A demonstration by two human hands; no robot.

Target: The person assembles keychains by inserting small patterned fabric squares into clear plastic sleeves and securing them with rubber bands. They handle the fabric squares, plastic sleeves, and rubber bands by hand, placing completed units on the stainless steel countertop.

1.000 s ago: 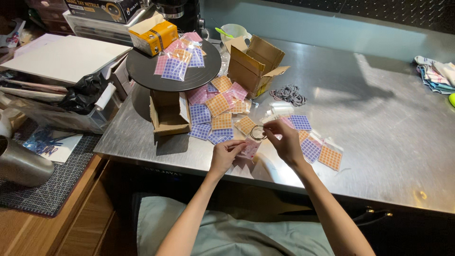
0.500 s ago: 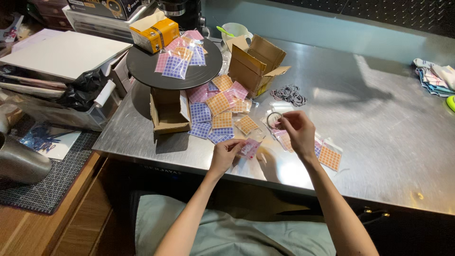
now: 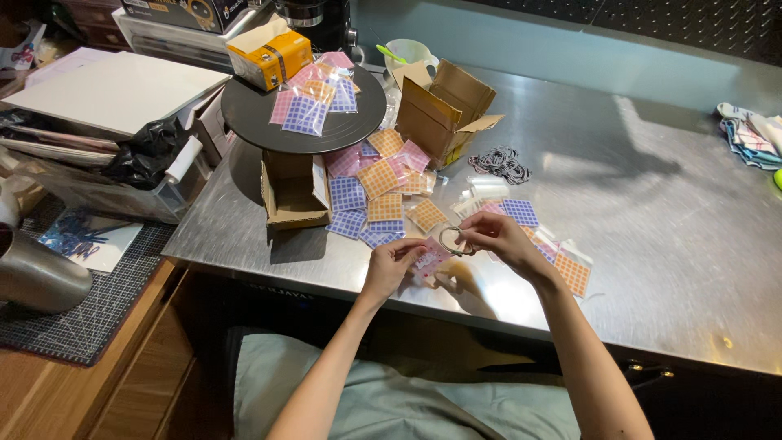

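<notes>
My left hand [image 3: 393,265] pinches a small pink packet [image 3: 427,259] just above the steel table [image 3: 652,244] near its front edge. My right hand [image 3: 497,238] holds a thin ring-shaped band [image 3: 450,239] right beside that packet. Many small clear packets of purple, orange and pink squares [image 3: 379,191] lie spread on the table behind my hands, with a few more [image 3: 562,261] under my right wrist. A pile of dark bands [image 3: 499,163] rests farther back.
A black round tray [image 3: 269,126] carrying packets and a yellow box [image 3: 269,55] sits on an open cardboard box [image 3: 293,191]. A second open carton [image 3: 440,110] stands behind the packets. Folded cloths [image 3: 749,134] lie far right. A white board [image 3: 114,90] lies left.
My right hand reached back toward the pile of bands and has come back to the packet holding a band. My left hand stayed in place with the pink packet.
</notes>
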